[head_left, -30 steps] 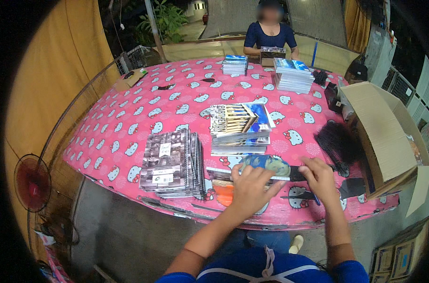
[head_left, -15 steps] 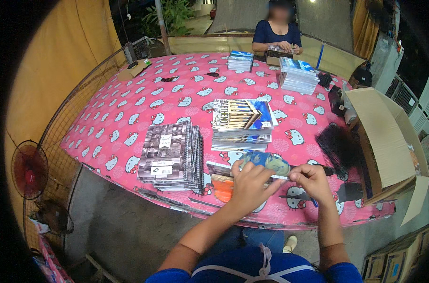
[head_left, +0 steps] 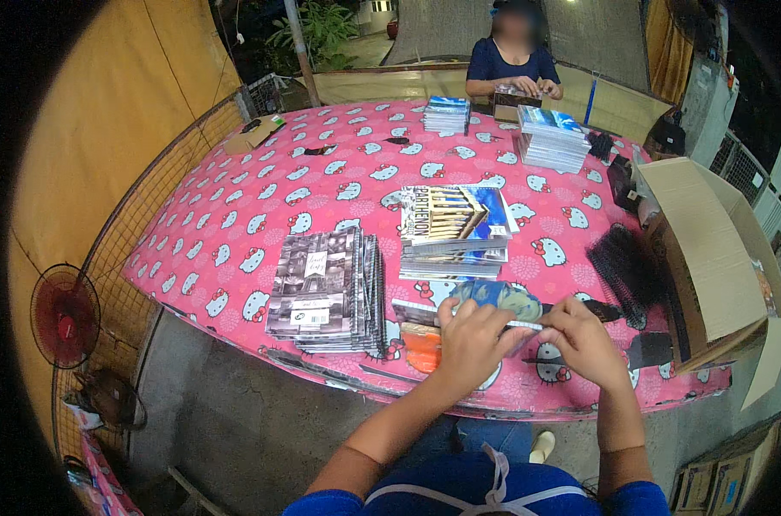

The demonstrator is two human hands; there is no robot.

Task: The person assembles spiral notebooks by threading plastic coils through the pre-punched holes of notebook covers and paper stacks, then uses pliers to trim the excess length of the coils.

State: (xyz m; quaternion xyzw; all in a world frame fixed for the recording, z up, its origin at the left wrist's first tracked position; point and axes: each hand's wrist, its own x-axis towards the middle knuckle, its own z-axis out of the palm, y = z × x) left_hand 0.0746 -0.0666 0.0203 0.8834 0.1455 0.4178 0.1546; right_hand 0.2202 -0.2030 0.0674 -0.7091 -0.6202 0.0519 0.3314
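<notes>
Between my two hands is a thin notebook (head_left: 414, 312), turned edge-up so that its narrow pale side faces me. My left hand (head_left: 476, 340) wraps over its middle with fingers closed on it. At the notebook's right end my right hand (head_left: 584, 340) pinches the edge, and the fingertips hide what else they may hold. Just behind the hands lies a blue and pale-green patterned bundle (head_left: 512, 300). An orange object with a tan top (head_left: 422, 350) sits left of my left hand, partly covered by it.
Left stands a stack of grey spiral notebooks (head_left: 317, 279); ahead, a stack with a temple cover (head_left: 453, 219). Black coils (head_left: 624, 271) lie beside an open carton (head_left: 708, 249). Across the pink table (head_left: 270, 185), a person (head_left: 515, 69) handles a small box near more stacks (head_left: 552, 142).
The view has shifted slightly, moving the whole scene a little right and down in the picture. My right hand's fingers have curled further at the notebook's end; both hands keep their hold.
</notes>
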